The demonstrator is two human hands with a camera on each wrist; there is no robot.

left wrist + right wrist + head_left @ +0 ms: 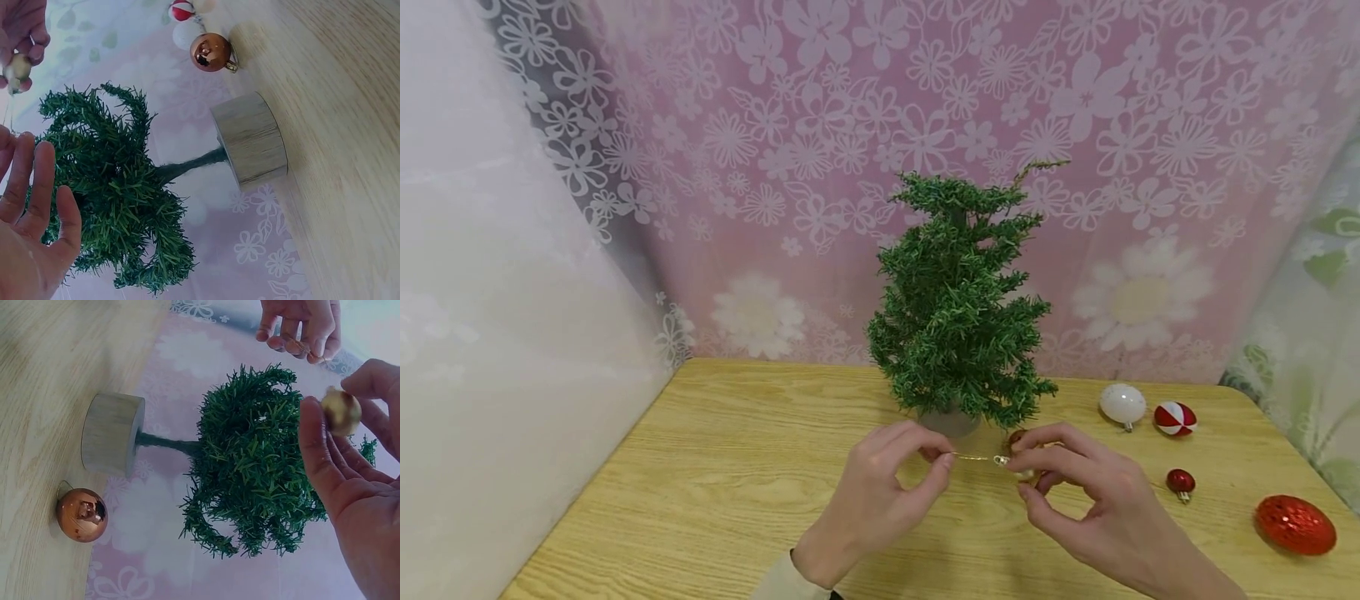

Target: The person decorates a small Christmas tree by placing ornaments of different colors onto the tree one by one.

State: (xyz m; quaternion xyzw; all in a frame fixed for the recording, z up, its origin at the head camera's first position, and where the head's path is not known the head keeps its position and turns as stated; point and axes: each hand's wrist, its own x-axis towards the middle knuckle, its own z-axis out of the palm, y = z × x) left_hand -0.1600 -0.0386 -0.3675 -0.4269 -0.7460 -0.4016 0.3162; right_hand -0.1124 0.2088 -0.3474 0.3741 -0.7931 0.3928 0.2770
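Note:
My right hand (pixel 1093 492) holds a small gold bauble (pixel 342 412) between thumb and fingers, its cap turned to the left in the head view. From that cap a thin gold string (pixel 973 457) runs across to my left hand (pixel 883 492), which pinches the other end between thumb and forefinger. Both hands are in front of a small green artificial Christmas tree (pixel 958 308) on a round wooden base (pixel 253 140). A shiny copper bauble (pixel 82 515) lies on the table by the base, mostly hidden behind my right hand in the head view.
On the right of the wooden table (pixel 737 467) lie a white bauble (pixel 1122 403), a red-and-white bauble (pixel 1176 418), a small dark red bauble (pixel 1181 481) and a large red glittery ornament (pixel 1296 525). A pink flowered curtain (pixel 820 167) hangs behind the tree.

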